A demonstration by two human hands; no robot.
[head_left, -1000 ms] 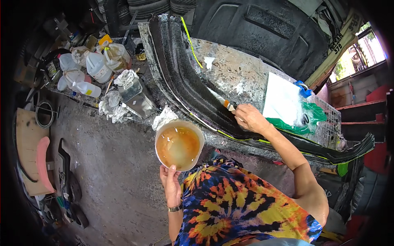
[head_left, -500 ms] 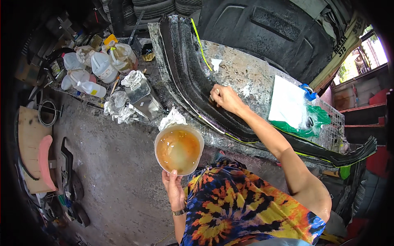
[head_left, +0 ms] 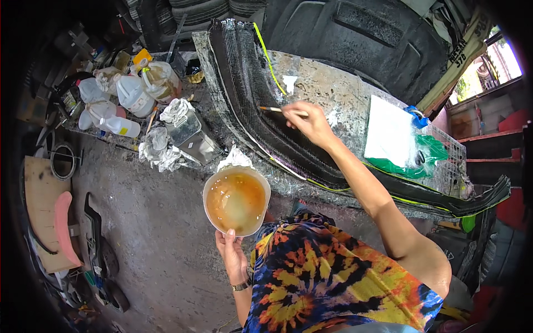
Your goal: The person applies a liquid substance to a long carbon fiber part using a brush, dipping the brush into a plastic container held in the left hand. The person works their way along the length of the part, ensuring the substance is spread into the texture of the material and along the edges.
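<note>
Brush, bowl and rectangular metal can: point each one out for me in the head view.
Brush (head_left: 271,109): head view, on the slim length just behind its tip.
Bowl (head_left: 267,197): head view, on the right side of its rim.
Rectangular metal can (head_left: 200,146): head view, on its near side wall.

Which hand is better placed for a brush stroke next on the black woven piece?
Right, probably: the right hand holds the brush, tip at the black woven piece. The left hand is busy supporting the bowl.

A workshop: stacked tyres (head_left: 200,13) at the top, jugs (head_left: 134,95) upper left, a paint-spattered bench (head_left: 315,82) at centre, stained floor (head_left: 161,222) below.
</note>
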